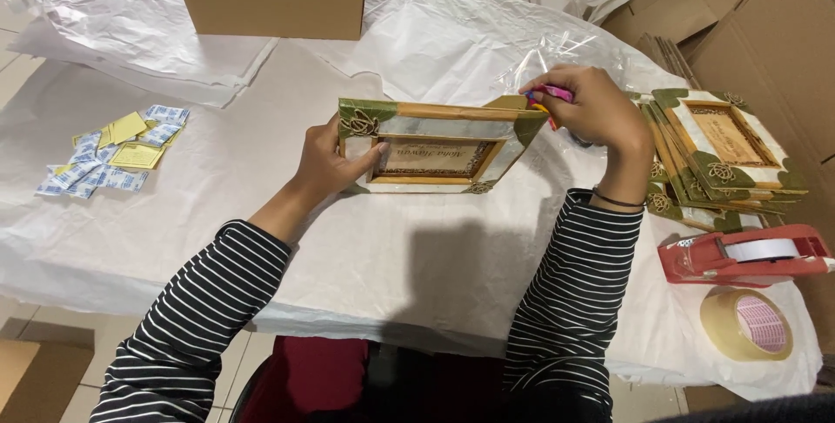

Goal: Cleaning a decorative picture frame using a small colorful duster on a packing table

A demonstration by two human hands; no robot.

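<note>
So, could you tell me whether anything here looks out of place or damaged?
Nothing stands out. The frame in both hands looks intact, the stacked frames sit a little fanned, and the packets lie loosely scattered.

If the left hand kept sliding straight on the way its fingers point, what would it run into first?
The left hand points right, along the green-cornered wooden picture frame it already grips. Past that frame, the first thing is probably the right hand at the frame's far corner, though depth is hard to judge.
</note>
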